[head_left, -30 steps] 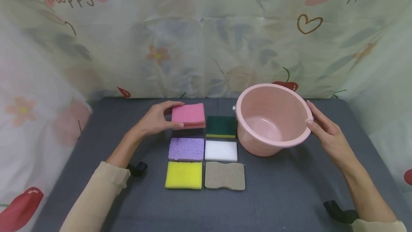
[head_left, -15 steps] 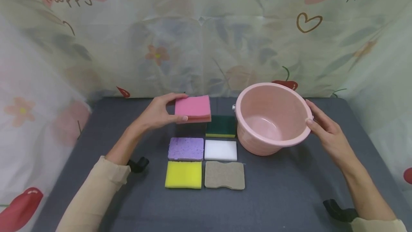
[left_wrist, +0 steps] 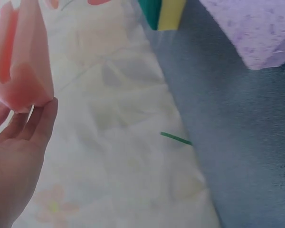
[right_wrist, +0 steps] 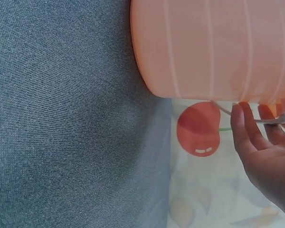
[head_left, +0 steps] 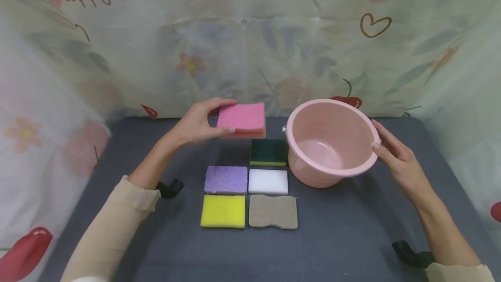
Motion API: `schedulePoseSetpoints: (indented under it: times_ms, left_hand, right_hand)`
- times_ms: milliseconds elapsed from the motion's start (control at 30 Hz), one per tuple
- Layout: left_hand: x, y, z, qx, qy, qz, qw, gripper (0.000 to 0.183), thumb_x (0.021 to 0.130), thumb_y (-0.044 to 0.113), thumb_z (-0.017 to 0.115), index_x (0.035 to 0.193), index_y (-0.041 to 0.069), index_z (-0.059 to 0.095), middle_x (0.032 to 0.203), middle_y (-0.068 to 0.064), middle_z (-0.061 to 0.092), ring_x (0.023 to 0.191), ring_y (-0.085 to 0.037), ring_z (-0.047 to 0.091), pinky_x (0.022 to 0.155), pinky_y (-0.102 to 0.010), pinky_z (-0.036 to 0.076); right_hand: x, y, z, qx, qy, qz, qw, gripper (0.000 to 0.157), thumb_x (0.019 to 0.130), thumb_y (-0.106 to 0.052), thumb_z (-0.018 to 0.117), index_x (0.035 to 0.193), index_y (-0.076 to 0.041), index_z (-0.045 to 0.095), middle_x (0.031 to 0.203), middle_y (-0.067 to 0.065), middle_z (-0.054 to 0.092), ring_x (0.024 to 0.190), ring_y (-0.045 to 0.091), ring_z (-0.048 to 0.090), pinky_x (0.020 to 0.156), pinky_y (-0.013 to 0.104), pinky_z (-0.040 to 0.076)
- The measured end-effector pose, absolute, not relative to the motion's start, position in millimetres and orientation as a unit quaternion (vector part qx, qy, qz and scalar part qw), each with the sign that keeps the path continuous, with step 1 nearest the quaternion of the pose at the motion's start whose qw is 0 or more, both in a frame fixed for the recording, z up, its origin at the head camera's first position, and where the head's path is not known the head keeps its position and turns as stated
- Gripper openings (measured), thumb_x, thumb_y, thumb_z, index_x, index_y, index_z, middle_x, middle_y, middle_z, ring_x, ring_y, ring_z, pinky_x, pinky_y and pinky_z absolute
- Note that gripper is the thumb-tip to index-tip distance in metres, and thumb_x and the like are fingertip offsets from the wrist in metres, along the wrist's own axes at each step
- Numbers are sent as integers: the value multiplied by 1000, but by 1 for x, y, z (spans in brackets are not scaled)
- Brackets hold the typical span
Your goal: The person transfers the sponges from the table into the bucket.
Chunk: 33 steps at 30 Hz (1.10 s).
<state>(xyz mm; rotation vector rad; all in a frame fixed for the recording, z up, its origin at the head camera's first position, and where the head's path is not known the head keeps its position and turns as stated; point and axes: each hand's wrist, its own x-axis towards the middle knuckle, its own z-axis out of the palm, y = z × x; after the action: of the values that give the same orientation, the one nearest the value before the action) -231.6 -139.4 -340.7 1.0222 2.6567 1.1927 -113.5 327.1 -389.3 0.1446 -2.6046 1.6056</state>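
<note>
My left hand [head_left: 199,121] pinches a pink sponge [head_left: 242,117] between thumb and fingers, held up above the table left of the bucket. In the left wrist view the fingertips press against one end of the sponge [left_wrist: 26,71], which has a groove along its side. A pink bucket [head_left: 313,173] stands on the table, its open top tipped toward me and its inside bare. My right hand [head_left: 397,156] grips the bucket's right rim, thumb on the front. In the right wrist view its fingers lie against the bucket wall [right_wrist: 204,52] beside the thin handle [right_wrist: 270,121].
Left of the bucket lie a dark green and yellow sponge [head_left: 268,151], a purple sponge [head_left: 226,180], a white sponge [head_left: 268,182], a yellow sponge [head_left: 223,211] and a grey-brown notched sponge [head_left: 273,212]. A patterned curtain [head_left: 242,55] hangs behind the grey table [head_left: 344,247].
My left hand has lifted the pink sponge off the table and carried it up and to the right, toward the bucket. The right hand and bucket stay in place.
</note>
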Motion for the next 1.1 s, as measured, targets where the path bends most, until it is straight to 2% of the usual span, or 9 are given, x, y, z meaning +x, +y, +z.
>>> schedulePoseSetpoints:
  times_ms: [367, 567, 1100]
  left_hand:
    - [-238, -115, -317, 373, 851, 370, 11, 62, 84, 33, 80, 138, 13, 58, 129, -1, 59, 109, -14, 56, 98, -40, 49]
    - [-240, -97, -308, 379, 847, 373, 6, 63, 82, 36, 82, 136, 14, 59, 124, 2, 60, 108, -9, 57, 97, -31, 49]
    - [-239, -53, -292, 402, 831, 383, 28, 63, 82, 36, 82, 136, 12, 61, 125, 1, 63, 109, -9, 58, 97, -25, 47]
  right_hand:
    - [-114, 326, -388, 41, -853, 520, 39, 57, 105, -21, 49, 158, -25, 28, 158, 10, 34, 117, -4, 50, 84, 8, 46]
    - [-113, 326, -390, 45, -849, 525, 38, 57, 105, -20, 49, 158, -25, 28, 159, 8, 33, 119, -4, 49, 85, 8, 46]
    - [-113, 327, -390, 49, -844, 533, 37, 58, 105, -18, 49, 159, -21, 27, 160, 7, 32, 121, -4, 47, 86, 8, 45]
